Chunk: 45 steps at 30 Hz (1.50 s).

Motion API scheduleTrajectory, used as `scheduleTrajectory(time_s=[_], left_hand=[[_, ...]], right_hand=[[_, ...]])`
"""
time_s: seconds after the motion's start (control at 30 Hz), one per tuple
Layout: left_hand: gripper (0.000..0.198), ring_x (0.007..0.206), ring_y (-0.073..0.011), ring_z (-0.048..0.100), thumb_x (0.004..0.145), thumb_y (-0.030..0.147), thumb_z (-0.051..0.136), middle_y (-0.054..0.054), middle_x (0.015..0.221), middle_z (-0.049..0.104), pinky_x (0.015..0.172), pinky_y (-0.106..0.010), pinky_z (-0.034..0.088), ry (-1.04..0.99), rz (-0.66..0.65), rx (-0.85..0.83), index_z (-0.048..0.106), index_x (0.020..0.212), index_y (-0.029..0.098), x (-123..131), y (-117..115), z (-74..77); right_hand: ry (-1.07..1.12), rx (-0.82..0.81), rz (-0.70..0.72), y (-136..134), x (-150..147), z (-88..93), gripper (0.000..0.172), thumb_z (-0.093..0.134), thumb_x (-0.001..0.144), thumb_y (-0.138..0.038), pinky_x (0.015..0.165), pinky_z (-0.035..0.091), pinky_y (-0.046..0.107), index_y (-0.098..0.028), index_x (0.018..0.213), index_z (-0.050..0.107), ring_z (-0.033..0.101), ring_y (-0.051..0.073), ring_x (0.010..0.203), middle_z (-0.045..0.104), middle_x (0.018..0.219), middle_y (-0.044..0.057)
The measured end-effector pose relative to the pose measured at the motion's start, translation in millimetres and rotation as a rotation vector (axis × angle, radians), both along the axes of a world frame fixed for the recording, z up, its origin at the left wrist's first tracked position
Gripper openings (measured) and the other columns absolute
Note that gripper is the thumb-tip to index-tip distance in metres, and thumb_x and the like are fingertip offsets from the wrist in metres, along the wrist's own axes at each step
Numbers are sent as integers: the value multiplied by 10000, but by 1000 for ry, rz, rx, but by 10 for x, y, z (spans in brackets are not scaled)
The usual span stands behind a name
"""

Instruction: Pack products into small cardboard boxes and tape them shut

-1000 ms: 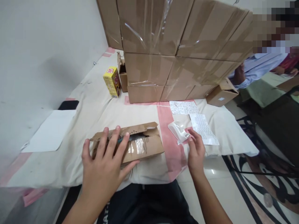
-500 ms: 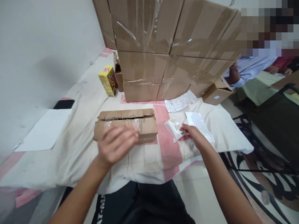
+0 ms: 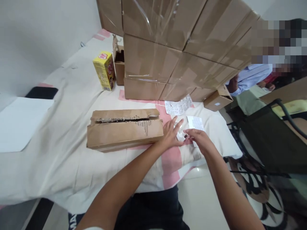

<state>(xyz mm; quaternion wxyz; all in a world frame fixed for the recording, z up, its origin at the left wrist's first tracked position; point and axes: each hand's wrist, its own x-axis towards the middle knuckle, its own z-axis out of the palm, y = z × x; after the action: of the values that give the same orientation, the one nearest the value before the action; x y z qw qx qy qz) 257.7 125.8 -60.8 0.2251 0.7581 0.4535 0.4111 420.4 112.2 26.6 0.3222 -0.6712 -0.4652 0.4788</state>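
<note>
A white tape dispenser [image 3: 180, 135] with a clear roll sits on the cloth, largely covered by my hands. My left hand [image 3: 171, 132] reaches around its left side, thumb and fingers spread apart. At the dispenser's right, cutting end my right hand [image 3: 197, 136] has its fingertips pinched together on the tape's end; the tape itself is hard to make out. Left of my hands lies a long cardboard box [image 3: 124, 132], with a ragged gap along its top.
Stacked taped cartons [image 3: 148, 64] stand at the back. Beside them are a yellow box [image 3: 104, 70] and a small open carton [image 3: 217, 100]. Two printed sheets [image 3: 178, 105] lie behind my hands. White paper [image 3: 24, 124] and a black flat object [image 3: 42, 92] lie left. Another person sits at right.
My left hand has moved right, from over the cardboard box to the tape dispenser. My right hand stays at the dispenser's cutting end. The view has shifted.
</note>
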Motion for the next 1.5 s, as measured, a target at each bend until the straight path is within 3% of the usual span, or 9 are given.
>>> scheduleTrajectory(time_s=[0.1, 0.23, 0.43, 0.6, 0.83, 1.07, 1.27, 1.4, 1.5], left_hand=[[1047, 1423, -409, 372, 664, 501, 826, -193, 1617, 284, 1181, -573, 334, -42, 3, 7, 357, 1552, 204, 8, -28, 4], [1084, 1405, -421, 361, 650, 602, 837, -204, 1594, 306, 1185, -590, 311, -72, -55, -12, 380, 1544, 194, 12, -10, 4], [1048, 1401, -410, 359, 646, 455, 863, -189, 1572, 321, 1186, -564, 318, -38, -45, -24, 388, 1545, 205, 5, -13, -7], [1003, 1402, -397, 365, 666, 434, 858, -188, 1554, 344, 1198, -544, 299, -22, -30, 6, 414, 1533, 194, -4, -36, 37], [640, 1356, -346, 394, 771, 506, 784, -125, 1440, 547, 1121, -519, 344, -95, -137, 236, 637, 1322, 215, -99, -208, 202], [187, 1121, -232, 541, 934, 422, 683, -36, 1091, 726, 1026, -406, 439, -239, -123, 206, 799, 938, 275, -179, -405, 363], [194, 877, -177, 615, 991, 300, 570, -19, 933, 751, 759, -364, 423, -52, 7, 462, 757, 974, 250, -442, -890, 509], [86, 791, -146, 599, 957, 195, 584, 1, 868, 733, 710, -343, 388, -60, 130, 557, 667, 941, 209, -962, -1433, 720], [63, 762, -148, 568, 966, 186, 548, -28, 848, 685, 695, -331, 393, -65, 60, 451, 607, 944, 183, -1480, -1760, 949]], right_hand=[[46, 65, -54, -190, 80, 18, 523, 888, 637, -423, 683, 533, 278, -190, 493, 443, 703, 205, 827, 763, 869, 82], [155, 10, -155, -383, 119, -60, 638, 939, 564, -400, 599, 528, 264, -203, 518, 334, 732, 222, 781, 755, 813, 77], [160, 8, -218, -347, 80, -380, 596, 933, 541, -336, 448, 486, 232, -210, 526, 351, 656, 158, 561, 722, 692, 58], [134, 152, -279, -401, 99, -564, 547, 876, 623, -311, 394, 407, 225, -211, 527, 346, 598, 122, 488, 728, 730, 49], [-57, 550, -207, -765, -42, -371, 488, 754, 836, -342, 569, 486, 304, -204, 562, 375, 593, 122, 575, 735, 915, 56], [-466, 836, 39, -958, -254, -78, 430, 664, 916, -306, 679, 525, 334, -226, 578, 410, 680, 179, 686, 762, 868, 49], [-553, 914, 78, -1080, -359, 15, 319, 744, 853, -292, 641, 541, 323, -219, 602, 560, 748, 231, 769, 798, 967, 69], [-323, 748, -10, -958, -512, 50, 239, 803, 798, -367, 571, 550, 324, -220, 954, 697, 728, 206, 710, 748, 1208, 118], [-285, 900, 49, -755, -758, 206, 359, 780, 824, -349, 744, 606, 407, -234, 1143, 664, 745, 253, 903, 728, 1247, 111]])
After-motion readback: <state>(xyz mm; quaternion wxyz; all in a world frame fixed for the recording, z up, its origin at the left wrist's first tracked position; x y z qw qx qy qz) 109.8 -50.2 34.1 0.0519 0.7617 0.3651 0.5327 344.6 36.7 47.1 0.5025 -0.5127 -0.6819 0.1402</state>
